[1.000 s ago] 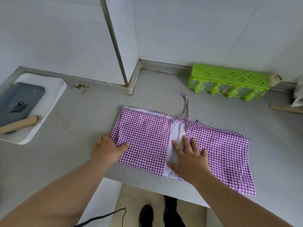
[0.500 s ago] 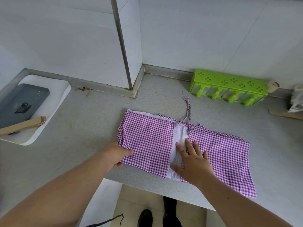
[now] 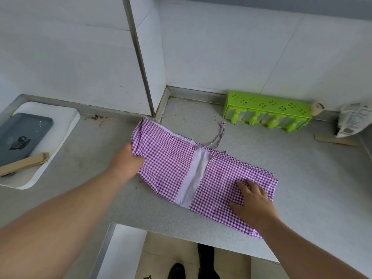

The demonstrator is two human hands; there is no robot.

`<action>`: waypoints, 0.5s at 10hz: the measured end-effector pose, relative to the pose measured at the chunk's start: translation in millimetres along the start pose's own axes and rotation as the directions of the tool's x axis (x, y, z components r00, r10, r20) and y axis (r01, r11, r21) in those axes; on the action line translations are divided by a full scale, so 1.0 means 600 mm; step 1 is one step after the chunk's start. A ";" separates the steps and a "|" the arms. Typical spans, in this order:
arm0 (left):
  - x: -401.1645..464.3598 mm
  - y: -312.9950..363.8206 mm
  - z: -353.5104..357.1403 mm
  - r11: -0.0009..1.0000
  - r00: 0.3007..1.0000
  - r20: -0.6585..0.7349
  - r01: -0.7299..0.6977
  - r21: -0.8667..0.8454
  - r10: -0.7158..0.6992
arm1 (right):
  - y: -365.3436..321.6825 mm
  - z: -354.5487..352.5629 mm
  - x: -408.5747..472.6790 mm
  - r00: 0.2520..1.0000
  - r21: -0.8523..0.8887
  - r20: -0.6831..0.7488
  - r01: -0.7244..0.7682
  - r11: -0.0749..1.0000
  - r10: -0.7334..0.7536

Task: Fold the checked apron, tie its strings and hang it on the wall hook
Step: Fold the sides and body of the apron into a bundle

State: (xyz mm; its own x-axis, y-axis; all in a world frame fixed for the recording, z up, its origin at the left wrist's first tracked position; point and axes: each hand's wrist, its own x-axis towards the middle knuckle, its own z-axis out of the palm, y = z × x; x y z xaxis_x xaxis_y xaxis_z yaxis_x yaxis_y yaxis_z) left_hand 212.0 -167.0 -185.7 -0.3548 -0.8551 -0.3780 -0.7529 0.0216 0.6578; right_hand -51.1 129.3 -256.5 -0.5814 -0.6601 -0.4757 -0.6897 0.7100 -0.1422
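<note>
Purple checked apron (image 3: 167, 166) is laid partly folded on the grey countertop (image 3: 302, 168), near the front edge. Both side panels are folded inward, and a pale strip of the reverse side is left exposed between them. The apron's left edge is gripped and raised off the counter by the left hand (image 3: 128, 162), fingers curled round the bunched cloth. The right panel is pressed flat by the right hand (image 3: 253, 202), fingers spread straight, nothing held. The strings (image 3: 219, 135) are laid loose, untied, on the counter behind the apron. Green plastic rack (image 3: 267, 111) is set against the back wall. White tray (image 3: 60, 137) with a grey slab is seen far left.
</note>
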 end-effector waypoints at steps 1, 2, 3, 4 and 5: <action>-0.001 0.034 -0.004 0.995 0.995 0.035 -0.096 -0.037 0.098 | -0.007 -0.002 0.003 1.000 0.012 0.015 -0.014 1.000 0.014; -0.004 0.061 -0.003 0.989 0.988 0.052 -0.139 -0.059 0.142 | -0.012 -0.003 0.004 0.999 0.012 0.016 -0.029 1.000 0.029; -0.013 0.091 0.003 0.975 0.975 0.080 -0.199 -0.100 0.207 | -0.013 -0.004 0.003 0.999 0.015 0.015 -0.031 0.999 0.031; -0.029 0.123 0.012 0.956 0.948 0.141 -0.273 -0.109 0.286 | -0.012 -0.004 0.004 1.000 0.019 0.016 -0.026 0.999 0.025; -0.046 0.153 0.030 0.920 0.889 0.243 -0.388 -0.053 0.389 | -0.013 -0.007 0.009 0.999 0.024 0.022 -0.024 0.999 0.024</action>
State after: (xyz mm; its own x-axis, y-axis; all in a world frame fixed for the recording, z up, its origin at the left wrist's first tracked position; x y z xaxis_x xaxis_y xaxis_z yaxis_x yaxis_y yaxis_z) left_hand 142.6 -132.1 -126.7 -0.7425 -0.6260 -0.2385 -0.5259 0.3243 0.7863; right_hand -50.9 119.2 -254.5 -0.5876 -0.6375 -0.4983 -0.6648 0.7314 -0.1518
